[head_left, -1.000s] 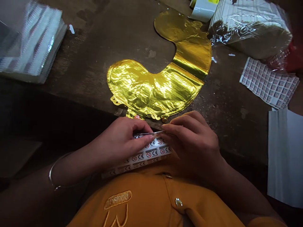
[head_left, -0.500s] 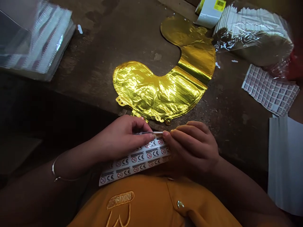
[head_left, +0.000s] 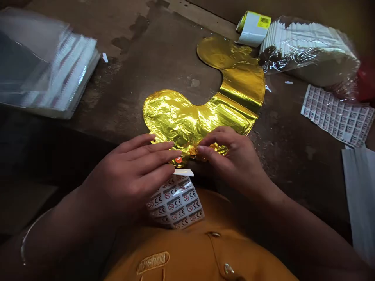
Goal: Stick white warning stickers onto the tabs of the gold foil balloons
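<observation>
A flat gold foil balloon [head_left: 187, 117] lies curved on the worn wooden table [head_left: 146, 58], its lower edge near me. My right hand [head_left: 231, 160] pinches that lower edge by a small tab. My left hand [head_left: 131, 175] reaches in from the left with its fingers stretched toward the same spot. A small white sticker [head_left: 183, 172] pokes out at its lowest fingertip. Under the left palm, against my orange shirt, hangs a sheet of CE stickers [head_left: 175, 203], partly hidden by the hand.
A stack of clear plastic bags [head_left: 49, 66] lies at the left. At the back right are a plastic-wrapped pack of white items [head_left: 307, 47] and a white package with a yellow barcode label [head_left: 253, 27]. Another sticker sheet [head_left: 336, 115] and white paper [head_left: 360, 195] lie at the right.
Both hands have moved up from the sticker sheet to the balloon's lower edge. A white sticker has come off with the left fingers. The sheet has swung down under the left palm.
</observation>
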The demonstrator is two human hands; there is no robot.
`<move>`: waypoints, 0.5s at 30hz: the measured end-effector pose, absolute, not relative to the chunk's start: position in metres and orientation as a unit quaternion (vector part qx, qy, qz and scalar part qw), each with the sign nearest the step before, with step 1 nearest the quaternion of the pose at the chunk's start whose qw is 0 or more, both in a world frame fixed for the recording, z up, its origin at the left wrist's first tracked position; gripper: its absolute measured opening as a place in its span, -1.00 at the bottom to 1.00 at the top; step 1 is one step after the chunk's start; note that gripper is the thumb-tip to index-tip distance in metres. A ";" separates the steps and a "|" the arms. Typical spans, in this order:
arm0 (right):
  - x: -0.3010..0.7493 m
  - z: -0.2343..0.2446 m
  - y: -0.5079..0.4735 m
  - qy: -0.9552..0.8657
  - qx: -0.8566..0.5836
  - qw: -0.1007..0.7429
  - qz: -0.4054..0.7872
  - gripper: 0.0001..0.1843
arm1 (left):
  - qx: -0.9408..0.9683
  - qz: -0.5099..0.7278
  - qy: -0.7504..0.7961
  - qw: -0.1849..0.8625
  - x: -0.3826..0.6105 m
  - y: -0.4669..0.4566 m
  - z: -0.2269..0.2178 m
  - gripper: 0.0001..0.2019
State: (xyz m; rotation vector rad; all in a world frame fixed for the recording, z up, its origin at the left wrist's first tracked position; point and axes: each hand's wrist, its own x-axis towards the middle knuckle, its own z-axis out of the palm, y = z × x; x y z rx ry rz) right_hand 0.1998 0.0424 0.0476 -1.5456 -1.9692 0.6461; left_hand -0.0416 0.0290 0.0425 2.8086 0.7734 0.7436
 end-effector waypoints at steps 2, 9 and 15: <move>0.191 0.042 0.047 -0.734 -0.574 0.259 0.255 -0.92 | 0.949 0.200 0.230 0.081 -0.041 0.034 0.036 -0.88; 0.177 0.026 0.051 -0.740 -0.573 0.226 0.269 -0.89 | 0.962 0.135 0.217 0.097 -0.035 0.035 0.014 -0.74; 0.173 0.020 0.051 -0.734 -0.582 0.217 0.274 -0.89 | 0.957 0.150 0.227 0.098 -0.034 0.034 0.014 -0.72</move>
